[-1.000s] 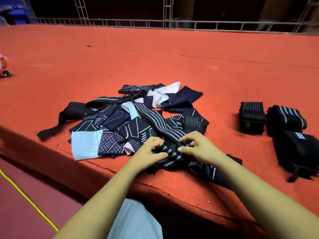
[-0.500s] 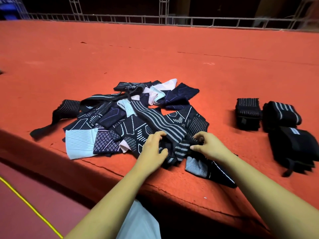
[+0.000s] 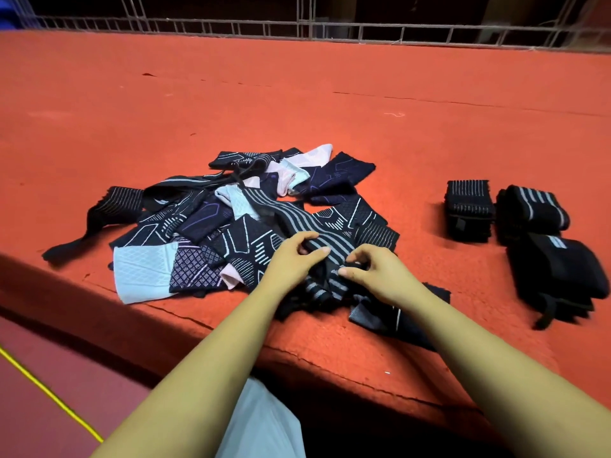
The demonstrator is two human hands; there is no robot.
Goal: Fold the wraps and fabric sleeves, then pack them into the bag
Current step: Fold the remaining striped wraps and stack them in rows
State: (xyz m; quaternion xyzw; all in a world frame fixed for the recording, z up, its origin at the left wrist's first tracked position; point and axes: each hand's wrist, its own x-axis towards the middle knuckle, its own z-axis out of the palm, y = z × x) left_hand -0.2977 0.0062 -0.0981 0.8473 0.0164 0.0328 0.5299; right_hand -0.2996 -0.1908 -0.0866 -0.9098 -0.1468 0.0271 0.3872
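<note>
A loose pile of dark patterned sleeves and wraps [image 3: 205,226] lies on the orange-red carpeted platform [image 3: 297,104]. A long black wrap with grey stripes [image 3: 297,223] runs diagonally across the pile toward me. My left hand [image 3: 294,259] pinches that striped wrap near its folded end. My right hand [image 3: 373,272] grips the same wrap's bunched part just to the right. Three folded black wraps sit at the right: one ribbed [image 3: 468,209], one with white stripes [image 3: 532,213], one larger with a strap [image 3: 558,279].
The platform's front edge [image 3: 198,325] runs diagonally below my arms, with dark red floor and a yellow cord [image 3: 49,395] beneath. A pale translucent bag [image 3: 261,424] hangs between my forearms. A metal truss railing [image 3: 330,28] borders the far side.
Both hands moved farther up along the striped wrap, away from the platform edge. The wrap's bunched end now lies under and behind my hands.
</note>
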